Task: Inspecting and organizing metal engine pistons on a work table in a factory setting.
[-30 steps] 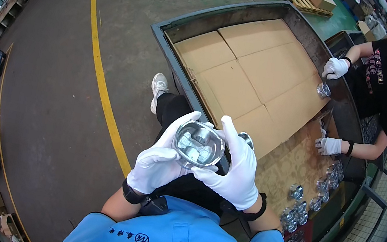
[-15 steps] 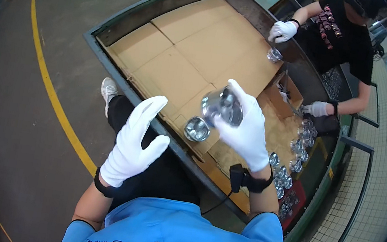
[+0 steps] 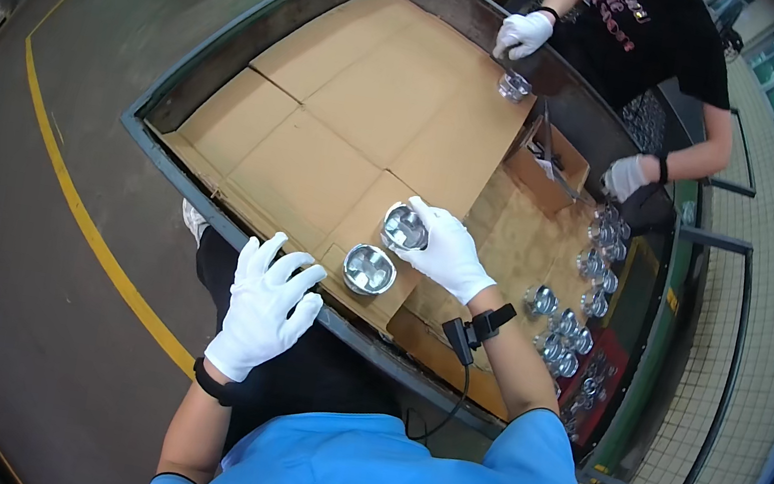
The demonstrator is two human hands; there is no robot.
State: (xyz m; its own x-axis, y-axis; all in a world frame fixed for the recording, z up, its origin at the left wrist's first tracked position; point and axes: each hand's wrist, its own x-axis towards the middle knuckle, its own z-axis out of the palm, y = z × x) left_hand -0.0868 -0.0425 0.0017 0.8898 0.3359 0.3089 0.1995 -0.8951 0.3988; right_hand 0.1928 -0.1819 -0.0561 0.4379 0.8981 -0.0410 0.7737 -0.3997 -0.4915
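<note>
The right hand (image 3: 450,257), in a white glove, pinches a silver piston (image 3: 405,229) between thumb and fingers from its right side, with the hollowed face of the piston turned up toward the camera. This piston is over the near part of a brown cardboard sheet (image 3: 320,150); whether its base touches the sheet is hard to tell. Just beside it, nearer the person and a little to the left, a second piston (image 3: 368,270) stands on the cardboard with its face up. The left hand (image 3: 262,314), also gloved in white, has its fingers spread and holds nothing; it is at the near edge of the tabletop (image 3: 170,163), which has a raised metal rim, and contact with that rim cannot be made out. To the right, more pistons (image 3: 596,265) sit in a loose group, with a red tray (image 3: 615,351) of small metal parts near them. An open cardboard box (image 3: 545,171) stands farther back, holding items too small to identify. Across the tabletop, a co-worker in a black shirt (image 3: 657,37) has one gloved hand (image 3: 524,36) just above another piston (image 3: 514,86).
</note>
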